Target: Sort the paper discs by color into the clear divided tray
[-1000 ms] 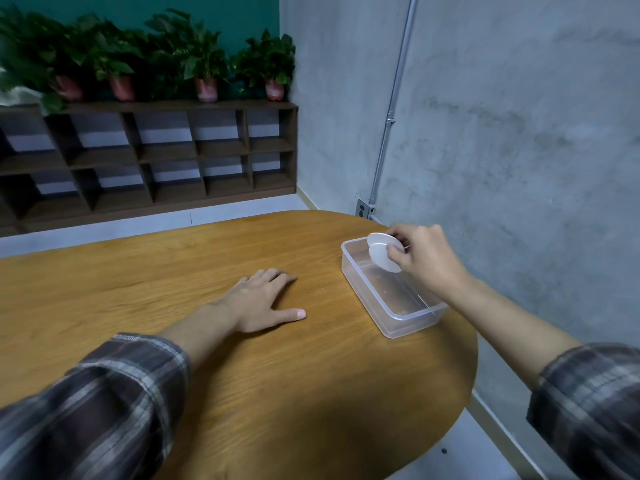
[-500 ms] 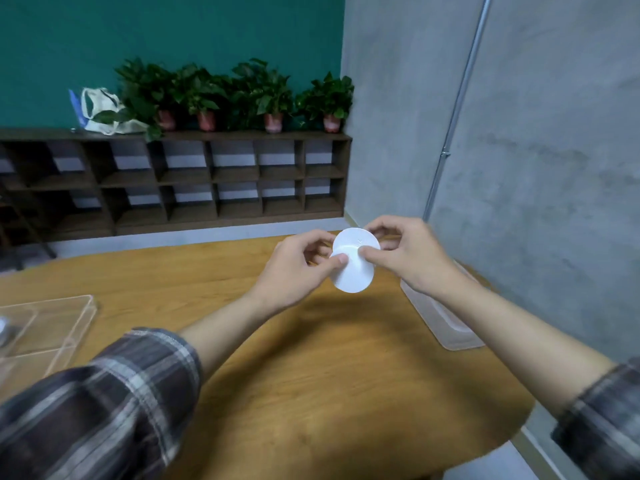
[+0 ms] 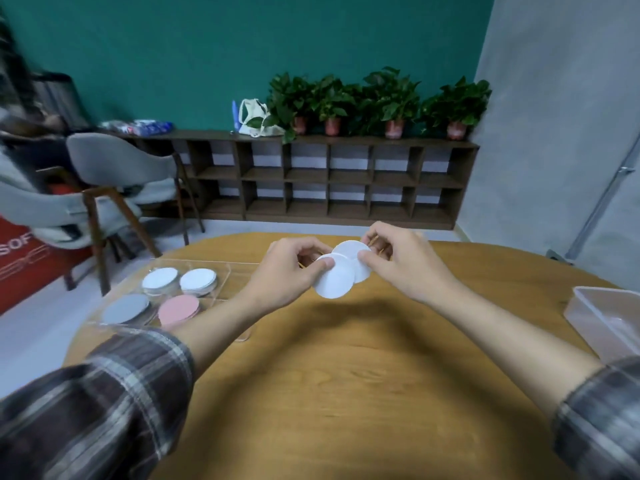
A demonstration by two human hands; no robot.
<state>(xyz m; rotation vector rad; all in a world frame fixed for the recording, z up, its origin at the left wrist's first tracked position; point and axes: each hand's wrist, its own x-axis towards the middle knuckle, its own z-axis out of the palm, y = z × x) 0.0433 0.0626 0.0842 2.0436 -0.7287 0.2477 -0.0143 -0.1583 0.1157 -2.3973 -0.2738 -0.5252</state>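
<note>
Both hands hold 2 white paper discs above the middle of the wooden table.

The left hand point(image 3: 282, 271) pinches the nearer white disc point(image 3: 334, 278) at its left edge between thumb and fingers, while the right hand point(image 3: 403, 261) is closed with its fingertips on the farther white disc point(image 3: 355, 252); the 2 discs overlap, the nearer one in front. The clear divided tray point(image 3: 239, 268) lies on the round table point(image 3: 346, 375) to the left of the hands, holding 4 stacks in separate compartments: 2 pale whitish stacks point(image 3: 180, 280) at the back, a grey stack point(image 3: 126, 308) and a pink stack point(image 3: 178, 310) in front. A clear plastic tub point(image 3: 602, 320) sits at the table's right edge, well apart from the tray. Both forearms wear rolled plaid sleeves point(image 3: 104, 403).
</note>
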